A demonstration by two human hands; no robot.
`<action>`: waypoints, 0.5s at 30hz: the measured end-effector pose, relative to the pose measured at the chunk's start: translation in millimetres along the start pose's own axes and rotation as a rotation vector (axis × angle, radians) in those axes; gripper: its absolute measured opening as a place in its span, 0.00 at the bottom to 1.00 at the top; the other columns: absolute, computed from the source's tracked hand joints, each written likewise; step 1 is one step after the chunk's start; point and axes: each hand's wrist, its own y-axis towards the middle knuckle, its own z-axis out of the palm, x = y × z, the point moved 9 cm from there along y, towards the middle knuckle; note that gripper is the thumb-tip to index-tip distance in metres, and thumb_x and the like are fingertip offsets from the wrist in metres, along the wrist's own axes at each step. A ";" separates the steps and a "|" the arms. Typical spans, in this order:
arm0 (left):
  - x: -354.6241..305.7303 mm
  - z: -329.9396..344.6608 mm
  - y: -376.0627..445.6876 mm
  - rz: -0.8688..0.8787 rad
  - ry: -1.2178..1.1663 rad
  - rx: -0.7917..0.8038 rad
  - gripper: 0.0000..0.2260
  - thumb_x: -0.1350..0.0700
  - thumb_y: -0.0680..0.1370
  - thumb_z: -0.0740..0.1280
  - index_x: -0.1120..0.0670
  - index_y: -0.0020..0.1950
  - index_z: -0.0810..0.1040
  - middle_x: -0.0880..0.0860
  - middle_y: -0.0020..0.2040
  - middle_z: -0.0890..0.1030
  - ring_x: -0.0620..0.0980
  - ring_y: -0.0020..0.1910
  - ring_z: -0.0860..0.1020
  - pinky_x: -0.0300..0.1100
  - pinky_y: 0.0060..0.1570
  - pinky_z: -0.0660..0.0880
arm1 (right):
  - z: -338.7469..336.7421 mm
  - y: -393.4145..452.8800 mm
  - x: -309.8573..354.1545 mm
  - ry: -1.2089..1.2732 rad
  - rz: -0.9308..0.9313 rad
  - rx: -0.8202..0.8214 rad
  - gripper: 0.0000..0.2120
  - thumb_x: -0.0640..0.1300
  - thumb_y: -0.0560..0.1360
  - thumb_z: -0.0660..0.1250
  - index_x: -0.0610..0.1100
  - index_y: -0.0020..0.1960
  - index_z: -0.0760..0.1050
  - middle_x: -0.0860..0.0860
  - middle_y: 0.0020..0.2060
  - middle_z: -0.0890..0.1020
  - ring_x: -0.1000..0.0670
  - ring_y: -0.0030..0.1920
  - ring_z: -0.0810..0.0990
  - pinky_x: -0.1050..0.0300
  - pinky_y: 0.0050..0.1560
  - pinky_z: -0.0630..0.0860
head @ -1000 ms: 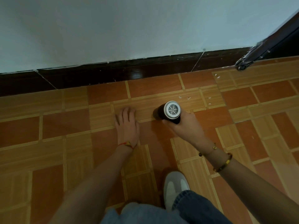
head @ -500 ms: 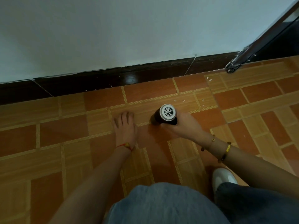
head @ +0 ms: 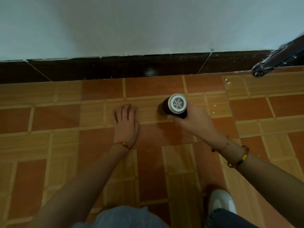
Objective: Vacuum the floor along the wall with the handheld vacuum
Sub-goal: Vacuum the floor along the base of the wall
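Note:
My right hand grips a black cylindrical handheld vacuum whose white vented end cap faces the camera. Its far end points down at the brown and tan tiled floor, a short way in front of the dark skirting under the pale wall. My left hand rests flat on the floor, fingers straight, just left of the vacuum and apart from it. A few small white specks lie on the tiles to the right of the vacuum.
A dark slanted frame edge meets the floor at the upper right, with more white specks near it. My knee in blue jeans and a white shoe are at the bottom of the view.
The view has shifted; my right hand and the vacuum sit slightly further right along the wall. My left hand stays flat on the floor. My knee and shoe have shifted at the bottom.

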 end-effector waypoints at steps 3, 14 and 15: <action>-2.0 -1.5 1.5 -0.007 0.022 0.038 0.21 0.52 0.79 0.52 0.55 0.70 0.70 0.59 0.70 0.71 0.59 0.71 0.65 0.67 0.72 0.58 | 5.3 8.1 2.4 0.001 -0.052 0.070 0.28 0.60 0.72 0.70 0.48 0.67 0.70 0.51 0.54 0.82 0.49 0.53 0.80 0.56 0.47 0.75; -9.6 2.5 0.0 -0.038 0.180 0.349 0.25 0.50 0.84 0.52 0.54 0.80 0.55 0.56 0.81 0.54 0.57 0.80 0.50 0.62 0.76 0.50 | -5.9 22.6 -3.1 0.005 -0.134 0.182 0.28 0.56 0.73 0.71 0.46 0.68 0.69 0.49 0.58 0.81 0.50 0.58 0.78 0.61 0.49 0.69; -8.9 2.6 0.4 -0.037 0.203 0.375 0.25 0.49 0.85 0.51 0.53 0.81 0.53 0.55 0.81 0.52 0.56 0.80 0.48 0.62 0.76 0.49 | -10.1 22.4 -7.5 0.013 -0.123 0.149 0.28 0.56 0.73 0.71 0.46 0.68 0.70 0.49 0.58 0.81 0.49 0.58 0.78 0.61 0.48 0.70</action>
